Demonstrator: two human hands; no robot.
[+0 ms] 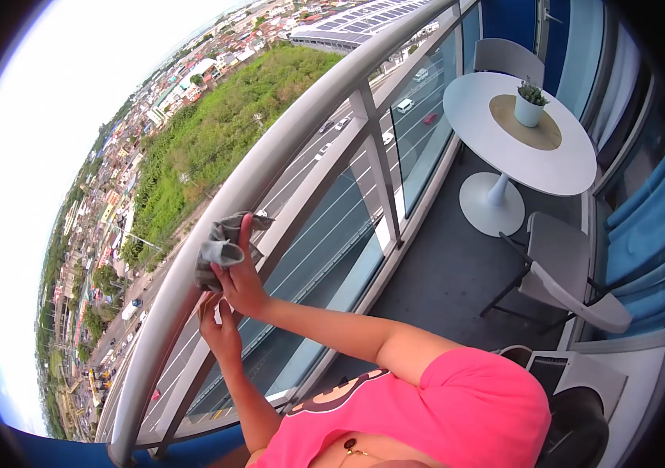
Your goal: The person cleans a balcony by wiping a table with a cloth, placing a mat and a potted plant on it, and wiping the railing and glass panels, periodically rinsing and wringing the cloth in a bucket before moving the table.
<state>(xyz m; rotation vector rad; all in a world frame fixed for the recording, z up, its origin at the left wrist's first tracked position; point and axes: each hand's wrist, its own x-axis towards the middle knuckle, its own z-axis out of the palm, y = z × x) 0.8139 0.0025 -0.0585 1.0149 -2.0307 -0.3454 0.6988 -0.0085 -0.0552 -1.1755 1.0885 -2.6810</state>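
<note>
My right hand (245,282) presses a crumpled grey cloth (221,251) on the rounded metal top rail (270,148) of a balcony railing. The cloth bunches over the rail, and the fingers are partly hidden by it. Just below, my left hand (221,334) is raised at the inner side of the rail, close to the cloth's lower end. A gap shows between its thumb and forefinger; its other fingers are partly hidden. Whether it touches the rail or the cloth is hard to make out.
Glass panels (340,203) sit under the rail, with a road far below. To the right stand a round white table (574,168) with a potted plant (530,109), a grey chair (558,249) and another chair (508,58) behind. A white appliance-like unit (597,374) is at lower right.
</note>
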